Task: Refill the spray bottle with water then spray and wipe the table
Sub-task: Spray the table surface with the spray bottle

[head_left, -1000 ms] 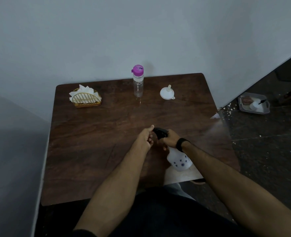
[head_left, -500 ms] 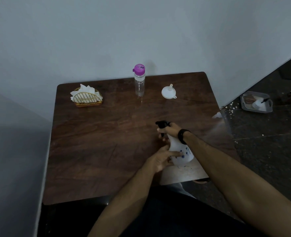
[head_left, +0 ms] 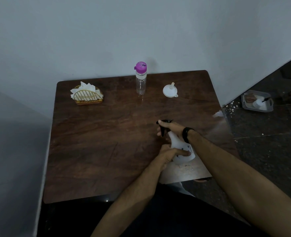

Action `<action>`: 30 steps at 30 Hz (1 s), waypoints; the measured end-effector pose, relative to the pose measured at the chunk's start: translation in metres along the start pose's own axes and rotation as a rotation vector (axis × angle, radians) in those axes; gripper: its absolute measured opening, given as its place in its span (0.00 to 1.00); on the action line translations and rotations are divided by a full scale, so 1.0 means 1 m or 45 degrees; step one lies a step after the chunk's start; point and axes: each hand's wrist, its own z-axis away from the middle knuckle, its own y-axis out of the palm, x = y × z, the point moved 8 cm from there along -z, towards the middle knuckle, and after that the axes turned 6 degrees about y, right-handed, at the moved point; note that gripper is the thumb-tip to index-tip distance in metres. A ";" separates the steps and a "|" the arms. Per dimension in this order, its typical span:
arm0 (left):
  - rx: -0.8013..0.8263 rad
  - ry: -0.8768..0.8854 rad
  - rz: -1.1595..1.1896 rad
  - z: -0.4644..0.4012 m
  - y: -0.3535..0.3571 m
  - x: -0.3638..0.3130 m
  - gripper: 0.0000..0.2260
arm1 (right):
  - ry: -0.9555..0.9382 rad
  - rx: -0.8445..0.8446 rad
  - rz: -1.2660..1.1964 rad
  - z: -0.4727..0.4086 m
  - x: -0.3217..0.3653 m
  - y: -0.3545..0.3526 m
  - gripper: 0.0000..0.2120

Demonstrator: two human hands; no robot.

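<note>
Hands are both closed on the spray bottle (head_left: 180,147) near the desk's (head_left: 93,151) right edge: its black trigger head is gripped by the right hand (head_left: 171,128), its white body by the left hand (head_left: 171,155).

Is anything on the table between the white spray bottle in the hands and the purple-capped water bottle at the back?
Nothing visible. The white spray bottle and the clear purple-capped water bottle have only bare dark wooden table between them; the white funnel sits off to the right.
</note>
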 end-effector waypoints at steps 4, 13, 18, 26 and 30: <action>0.029 -0.024 0.008 0.002 0.001 -0.001 0.26 | 0.038 -0.182 -0.092 -0.010 -0.008 -0.008 0.23; -0.037 -0.026 -0.008 -0.015 -0.005 0.007 0.40 | 0.041 -0.753 -0.060 -0.015 -0.010 -0.029 0.22; 0.095 0.008 0.007 -0.005 -0.004 0.004 0.24 | -0.085 -0.421 -0.086 -0.020 -0.004 -0.015 0.15; 0.102 -0.022 0.164 -0.006 -0.002 0.007 0.24 | -0.137 -0.181 -0.008 -0.018 0.009 -0.011 0.15; 0.068 -0.051 0.144 -0.012 -0.006 0.002 0.27 | -0.015 -0.161 -0.061 -0.021 0.002 -0.013 0.15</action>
